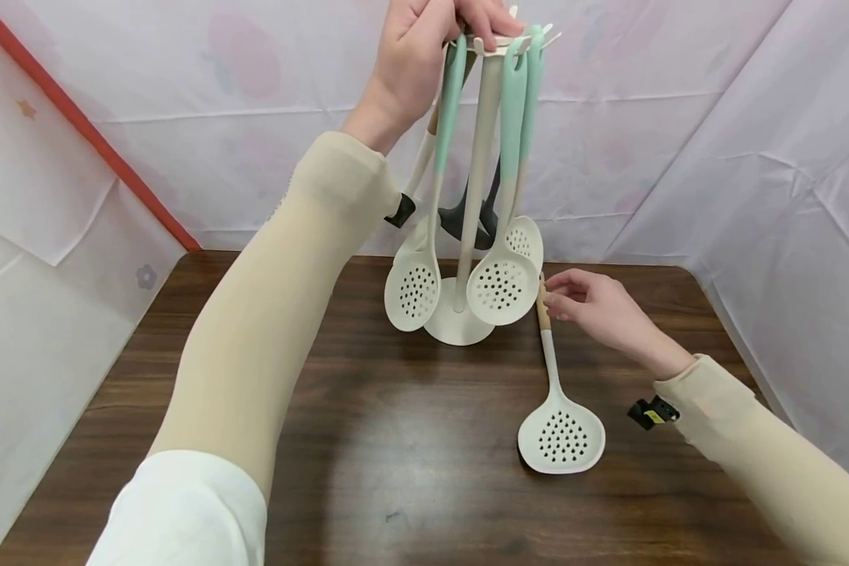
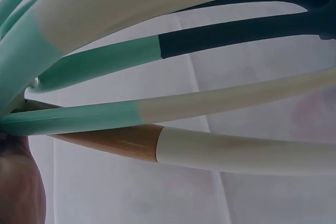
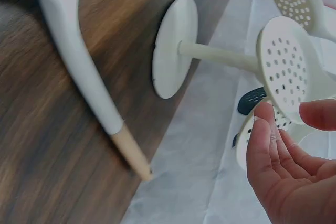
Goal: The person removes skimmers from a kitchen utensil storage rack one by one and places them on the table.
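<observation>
While one slotted spoon (image 1: 560, 428) lies flat on the worktop (image 1: 368, 440) just right of the utensil stand (image 1: 467, 310), the right hand (image 1: 597, 310) hovers by its wooden handle end, fingers (image 3: 265, 145) loosely curved, grasping nothing. Several utensils already hang from the stand; this one seems left. The left hand (image 1: 431, 39) grips the stand's top.

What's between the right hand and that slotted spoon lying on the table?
Nothing: in the right wrist view, the right hand is apart from the spoon, with only bare table and backdrop cloth between fingertips and its wooden handle end.
</observation>
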